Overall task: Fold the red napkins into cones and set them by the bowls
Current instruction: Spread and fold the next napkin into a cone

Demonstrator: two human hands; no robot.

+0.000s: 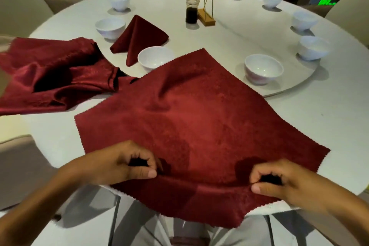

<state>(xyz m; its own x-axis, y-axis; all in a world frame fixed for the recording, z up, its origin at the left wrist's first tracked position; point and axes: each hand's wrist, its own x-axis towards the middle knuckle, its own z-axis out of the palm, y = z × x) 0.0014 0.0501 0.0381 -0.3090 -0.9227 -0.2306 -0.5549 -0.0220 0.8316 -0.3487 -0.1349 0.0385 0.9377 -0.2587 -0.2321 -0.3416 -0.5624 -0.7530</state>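
A red napkin [199, 122] lies spread flat on the white table, one corner pointing away from me and its near part hanging over the table's edge. My left hand [123, 163] pinches a fold of the cloth near that edge. My right hand [279, 180] pinches the same fold further right. A folded red napkin cone [139, 36] stands on the turntable between two white bowls [109, 28] [154, 58]. Another bowl [263, 69] sits right of the spread napkin's far corner.
A heap of loose red napkins [50, 72] lies at the left. Several more white bowls ring the turntable [249, 32]. A dark sauce bottle [192, 5] and a wooden holder [206, 17] stand at its centre. Cream chairs surround the table.
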